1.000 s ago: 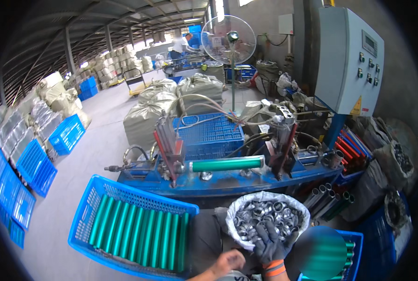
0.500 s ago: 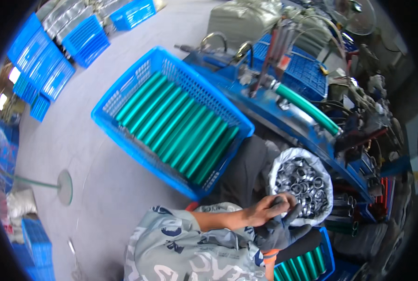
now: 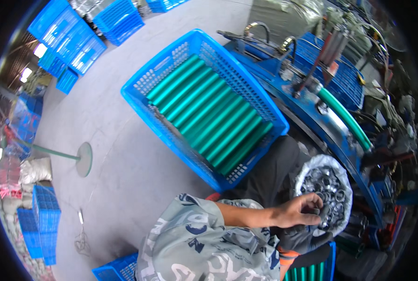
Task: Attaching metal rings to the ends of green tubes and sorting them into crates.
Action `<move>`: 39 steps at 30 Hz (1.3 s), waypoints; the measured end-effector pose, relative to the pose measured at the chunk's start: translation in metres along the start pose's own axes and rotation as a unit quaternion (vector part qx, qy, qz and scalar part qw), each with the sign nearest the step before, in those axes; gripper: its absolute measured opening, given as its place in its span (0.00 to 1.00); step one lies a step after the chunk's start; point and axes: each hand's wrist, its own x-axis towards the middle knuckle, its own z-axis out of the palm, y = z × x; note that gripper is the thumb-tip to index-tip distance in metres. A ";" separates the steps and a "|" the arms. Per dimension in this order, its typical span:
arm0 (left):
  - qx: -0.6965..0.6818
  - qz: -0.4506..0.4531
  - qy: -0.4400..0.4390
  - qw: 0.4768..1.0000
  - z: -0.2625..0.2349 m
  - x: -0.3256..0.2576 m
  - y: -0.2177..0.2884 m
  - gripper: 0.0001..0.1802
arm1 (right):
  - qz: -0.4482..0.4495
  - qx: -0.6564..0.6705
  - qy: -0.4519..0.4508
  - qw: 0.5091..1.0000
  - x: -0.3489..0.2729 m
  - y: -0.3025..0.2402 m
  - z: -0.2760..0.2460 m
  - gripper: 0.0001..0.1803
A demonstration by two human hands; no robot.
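My bare left hand (image 3: 299, 212) is held over the near-left edge of a white-lined container (image 3: 344, 180) full of shiny metal ring-shaped clamps (image 3: 328, 180). Its thumb and fingers curl toward each other, with something dark and small between them or on the fingertips. Just beneath it is my right hand (image 3: 305, 240), in a dark grey glove with an orange cuff at the wrist. The left hand covers part of the glove, and its fingers blur against the dark background, so what it holds is hidden.
A blue crate (image 3: 164, 133) of green tubes (image 3: 209, 114) stands ahead. Behind the container, a blue metal bench (image 3: 307, 114) carries a clamped green hose (image 3: 342, 114). More green tubes (image 3: 307, 272) lie in a crate near my right forearm. Blue crates (image 3: 71, 35) are stacked far left; a round stand base (image 3: 84, 159) is on the floor.
The whole view has shifted, so the scene sits farther right. My left hand has come away from the gloved palm, its thumb and fingers now over the container's edge.
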 end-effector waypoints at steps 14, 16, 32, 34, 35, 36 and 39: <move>-0.023 -0.139 0.066 0.988 -0.016 0.001 0.012 0.21 | -0.262 -0.223 -0.017 0.939 -0.029 -0.037 -0.034 0.81; -0.014 -0.169 0.029 0.985 -0.012 0.011 0.006 0.26 | -0.292 -0.198 -0.032 0.935 -0.034 -0.034 -0.029 0.80; 0.033 -0.085 -0.006 0.996 -0.043 0.011 -0.028 0.27 | -0.415 -0.114 -0.003 0.902 -0.062 -0.043 -0.014 0.68; 0.013 -0.106 0.018 0.994 -0.047 0.010 -0.029 0.24 | -0.412 -0.121 0.000 0.903 -0.060 -0.043 -0.016 0.69; -0.008 -0.125 0.042 0.991 -0.049 0.009 -0.030 0.22 | -0.409 -0.119 0.000 0.905 -0.056 -0.041 -0.018 0.69; -0.007 -0.123 0.047 0.991 -0.051 0.008 -0.031 0.22 | -0.423 -0.125 0.027 0.897 -0.051 -0.039 -0.021 0.68; 0.129 -0.143 0.116 0.974 -0.075 0.006 -0.047 0.19 | -0.430 -0.196 0.094 0.876 -0.045 -0.043 -0.035 0.64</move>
